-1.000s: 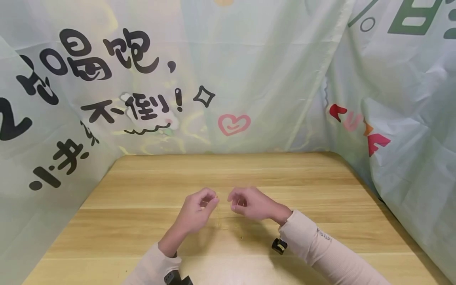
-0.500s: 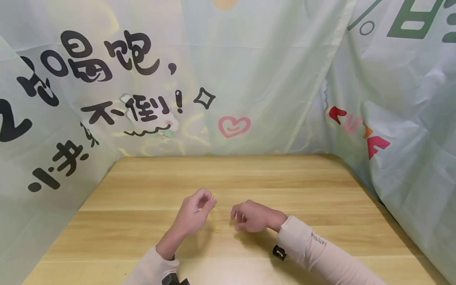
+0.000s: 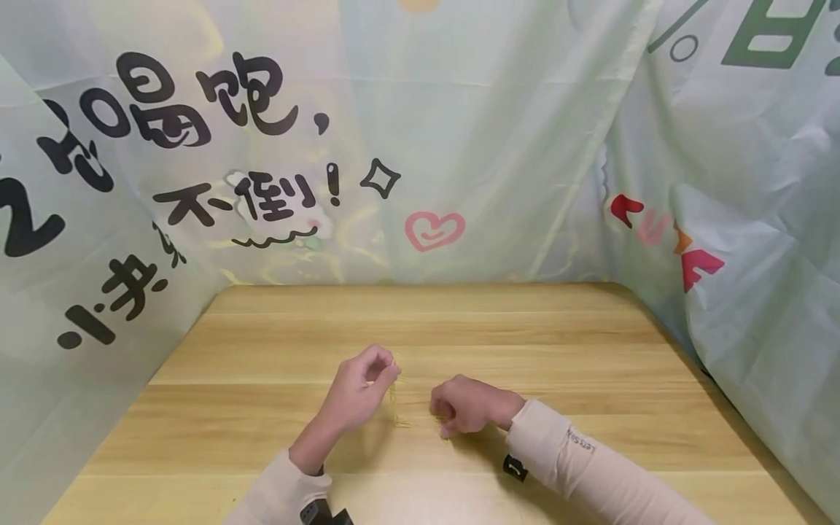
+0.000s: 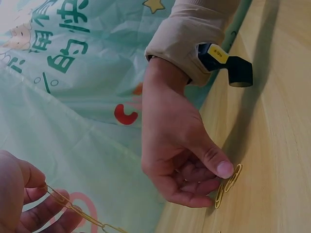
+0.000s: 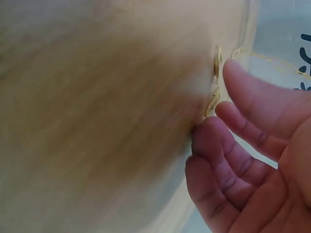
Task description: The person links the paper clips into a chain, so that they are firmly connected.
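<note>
Pinching a gold wire-paperclip chain [image 4: 89,217] is the left hand [image 3: 357,386]; the right hand [image 3: 469,403], fingers apart, is beside loose gold wire clips [image 4: 234,178] (probably light, slippery; grip sides).

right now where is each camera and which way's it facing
Head: on the head, facing forward and down at the table; left hand, right hand and both sleeves show.
Left wrist: on that wrist, facing the right hand, its sleeve and loose paper clips; part of the left hand shows.
Right wrist: on that wrist, facing the table and loose paper clips; the right hand shows.
Both wrist views share the paper clip chain.
</note>
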`<state>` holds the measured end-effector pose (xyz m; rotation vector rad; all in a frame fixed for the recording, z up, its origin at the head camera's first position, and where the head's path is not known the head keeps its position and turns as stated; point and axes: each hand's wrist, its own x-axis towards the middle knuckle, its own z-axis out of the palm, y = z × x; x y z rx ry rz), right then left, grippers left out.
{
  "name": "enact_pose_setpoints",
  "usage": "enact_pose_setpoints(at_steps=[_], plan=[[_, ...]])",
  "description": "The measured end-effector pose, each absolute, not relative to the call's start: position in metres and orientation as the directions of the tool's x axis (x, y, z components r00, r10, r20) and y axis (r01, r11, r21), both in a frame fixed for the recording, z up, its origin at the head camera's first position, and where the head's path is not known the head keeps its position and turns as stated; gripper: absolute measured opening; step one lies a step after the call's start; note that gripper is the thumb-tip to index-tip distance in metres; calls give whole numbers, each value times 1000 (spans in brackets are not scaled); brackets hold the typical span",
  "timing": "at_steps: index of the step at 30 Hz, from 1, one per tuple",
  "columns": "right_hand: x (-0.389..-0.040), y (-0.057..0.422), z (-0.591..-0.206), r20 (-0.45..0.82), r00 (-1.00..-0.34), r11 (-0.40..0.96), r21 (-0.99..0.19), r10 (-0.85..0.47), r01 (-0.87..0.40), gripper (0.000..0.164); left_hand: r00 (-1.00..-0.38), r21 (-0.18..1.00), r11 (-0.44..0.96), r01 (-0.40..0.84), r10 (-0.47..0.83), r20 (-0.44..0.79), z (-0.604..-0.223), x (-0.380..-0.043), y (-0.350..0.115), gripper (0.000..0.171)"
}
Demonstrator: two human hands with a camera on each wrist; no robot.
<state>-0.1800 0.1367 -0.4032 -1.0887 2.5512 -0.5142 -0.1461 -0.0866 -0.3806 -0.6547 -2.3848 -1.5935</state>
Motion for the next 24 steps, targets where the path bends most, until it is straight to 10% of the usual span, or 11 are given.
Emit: enact_pose_setpoints(at_steps=[24], plan=[[-176, 133, -406, -140, -656, 646, -413, -741, -642, 25, -893, 830, 339, 443, 245, 377, -379, -144, -85, 6]])
